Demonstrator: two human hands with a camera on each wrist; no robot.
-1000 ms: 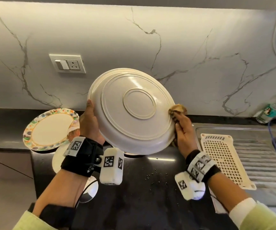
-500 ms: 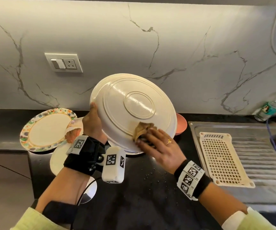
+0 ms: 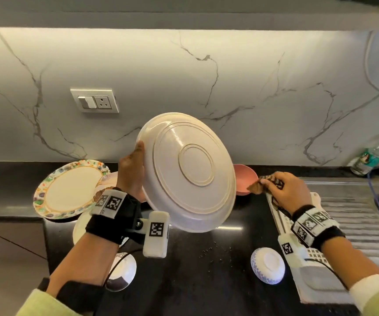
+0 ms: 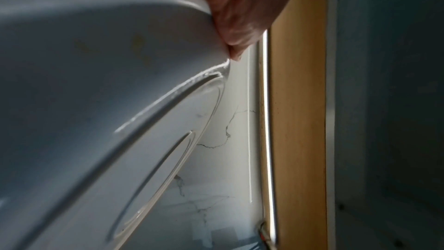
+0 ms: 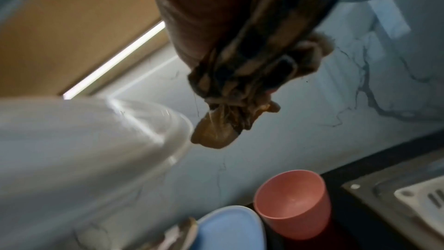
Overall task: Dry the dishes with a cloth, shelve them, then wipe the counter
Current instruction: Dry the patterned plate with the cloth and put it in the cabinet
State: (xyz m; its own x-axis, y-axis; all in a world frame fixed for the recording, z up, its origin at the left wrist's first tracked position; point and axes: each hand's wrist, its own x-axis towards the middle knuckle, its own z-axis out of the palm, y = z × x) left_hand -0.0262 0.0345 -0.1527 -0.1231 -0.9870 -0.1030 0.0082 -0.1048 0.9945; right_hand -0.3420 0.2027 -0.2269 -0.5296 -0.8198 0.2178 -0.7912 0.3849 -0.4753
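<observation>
The left hand (image 3: 131, 172) grips the white plate (image 3: 188, 172) by its rim, tilted above the table (image 3: 197, 270); the right hand (image 3: 289, 192) holds the bunched cloth (image 3: 255, 187) just beside it; a one-hand grip may slip, dropping the plate onto the pink bowl (image 3: 244, 179).

Switch-and-socket plate (image 3: 95, 101) on veined marble backsplash (image 3: 241, 76), left of centre. Plastic water bottle (image 3: 372, 156) leaning at counter's far right corner. Perforated white tray (image 3: 316, 254) on steel drainboard (image 3: 352, 210), right end.
</observation>
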